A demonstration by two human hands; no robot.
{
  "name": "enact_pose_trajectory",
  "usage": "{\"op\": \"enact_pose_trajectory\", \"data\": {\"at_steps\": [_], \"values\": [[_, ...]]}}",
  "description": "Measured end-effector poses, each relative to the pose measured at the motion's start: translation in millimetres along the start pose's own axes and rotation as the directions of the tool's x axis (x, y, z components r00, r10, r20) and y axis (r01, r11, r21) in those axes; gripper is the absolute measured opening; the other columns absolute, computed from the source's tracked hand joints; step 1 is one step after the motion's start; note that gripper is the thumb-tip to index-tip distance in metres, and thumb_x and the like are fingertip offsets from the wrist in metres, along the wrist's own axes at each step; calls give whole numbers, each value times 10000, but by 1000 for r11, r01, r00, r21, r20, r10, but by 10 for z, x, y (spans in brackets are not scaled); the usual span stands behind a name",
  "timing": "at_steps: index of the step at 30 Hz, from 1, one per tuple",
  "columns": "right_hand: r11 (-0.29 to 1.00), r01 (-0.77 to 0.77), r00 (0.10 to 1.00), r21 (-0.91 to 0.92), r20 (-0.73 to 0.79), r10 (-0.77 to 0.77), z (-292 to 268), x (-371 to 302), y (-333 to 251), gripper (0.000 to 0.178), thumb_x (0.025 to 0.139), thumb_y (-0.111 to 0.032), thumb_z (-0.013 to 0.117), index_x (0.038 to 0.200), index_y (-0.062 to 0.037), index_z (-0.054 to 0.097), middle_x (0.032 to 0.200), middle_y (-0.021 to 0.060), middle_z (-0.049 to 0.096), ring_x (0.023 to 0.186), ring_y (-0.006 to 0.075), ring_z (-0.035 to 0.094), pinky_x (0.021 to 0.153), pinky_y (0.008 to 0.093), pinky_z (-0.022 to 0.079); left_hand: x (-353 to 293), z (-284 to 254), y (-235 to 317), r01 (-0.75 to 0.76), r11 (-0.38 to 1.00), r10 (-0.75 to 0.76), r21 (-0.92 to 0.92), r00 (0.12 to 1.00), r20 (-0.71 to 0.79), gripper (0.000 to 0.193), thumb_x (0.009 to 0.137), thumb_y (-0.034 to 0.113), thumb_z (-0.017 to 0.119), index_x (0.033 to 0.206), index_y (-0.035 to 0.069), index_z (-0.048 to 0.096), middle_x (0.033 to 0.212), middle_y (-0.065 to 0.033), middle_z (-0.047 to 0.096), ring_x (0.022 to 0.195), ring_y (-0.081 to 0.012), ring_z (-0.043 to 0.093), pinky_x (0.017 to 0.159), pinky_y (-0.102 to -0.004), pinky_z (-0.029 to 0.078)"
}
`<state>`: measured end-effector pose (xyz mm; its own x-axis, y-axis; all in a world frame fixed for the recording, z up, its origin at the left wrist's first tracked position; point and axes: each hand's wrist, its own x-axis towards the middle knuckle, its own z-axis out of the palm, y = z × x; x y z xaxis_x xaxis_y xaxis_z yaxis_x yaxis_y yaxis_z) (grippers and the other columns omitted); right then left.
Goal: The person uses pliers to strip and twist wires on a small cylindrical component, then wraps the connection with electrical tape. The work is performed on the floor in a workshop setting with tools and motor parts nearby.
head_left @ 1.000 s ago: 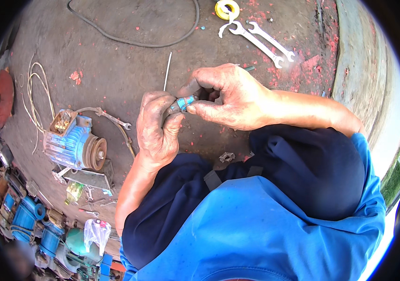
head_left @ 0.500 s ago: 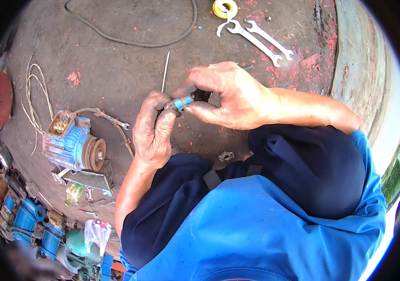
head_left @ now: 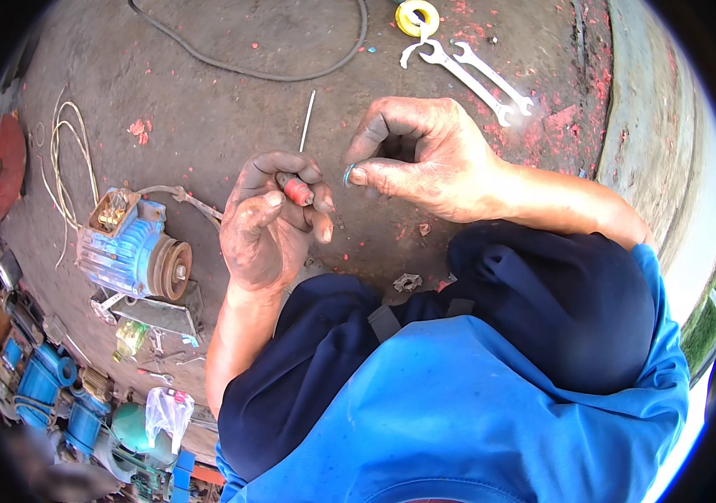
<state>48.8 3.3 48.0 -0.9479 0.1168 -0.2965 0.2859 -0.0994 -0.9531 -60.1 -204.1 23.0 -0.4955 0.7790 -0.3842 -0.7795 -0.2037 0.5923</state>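
My left hand (head_left: 267, 222) has its fingers curled around a small red cylindrical piece (head_left: 298, 191) with a dark end. Between the thumb and forefinger of my right hand (head_left: 429, 159) is a small, thin, curved blue piece (head_left: 348, 173), apart from the red one. What exactly either piece is, I cannot make out. Just beyond my left fingers a thin metal rod (head_left: 308, 120) appears to lie on the ground, its near end hidden by the hand. A small metal part with a notched rim (head_left: 407, 282) rests on the ground near my legs.
To the left stands a blue electric motor (head_left: 127, 256) with a pulley and wires. Two open-ended spanners (head_left: 474, 80) and a yellow tape roll (head_left: 417, 18) lie at the far right. A black cable (head_left: 291, 79) loops ahead. Blue machine parts (head_left: 39, 381) crowd the lower left.
My hands have drawn apart from the bluish piece they both held. The left hand has turned, showing the red piece; the right has come away with the thin blue piece.
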Motion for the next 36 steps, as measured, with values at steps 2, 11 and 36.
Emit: {"op": "enact_pose_trajectory", "data": {"at_steps": [2,11,36], "values": [[999,15,1000,30,-12,-14,5,8,42,136,880,-90,732,981,-6,697,897,96,727,880,165,681,818,340,555,-23,-3,33,62,995,-62,82,998,-3,263,968,177,645,1118,-36,609,958,-155,641,753,-236,665,519,-305,534],[991,39,999,-130,-3,-40,50,4,72,173,881,-145,776,993,-41,694,859,106,704,825,171,669,774,344,547,-52,121,27,-257,558,231,789,961,150,152,845,-7,776,960,27,683,870,-20,630,682,-73,530,551,-251,390],[992,-51,987,-119,145,68,28,13,57,241,894,-44,707,1130,-4,691,961,72,741,865,81,670,757,271,578,9,195,-1,-468,62,354,882,836,419,235,702,-100,757,870,35,662,818,-65,637,644,-161,549,546,-298,427]]}}
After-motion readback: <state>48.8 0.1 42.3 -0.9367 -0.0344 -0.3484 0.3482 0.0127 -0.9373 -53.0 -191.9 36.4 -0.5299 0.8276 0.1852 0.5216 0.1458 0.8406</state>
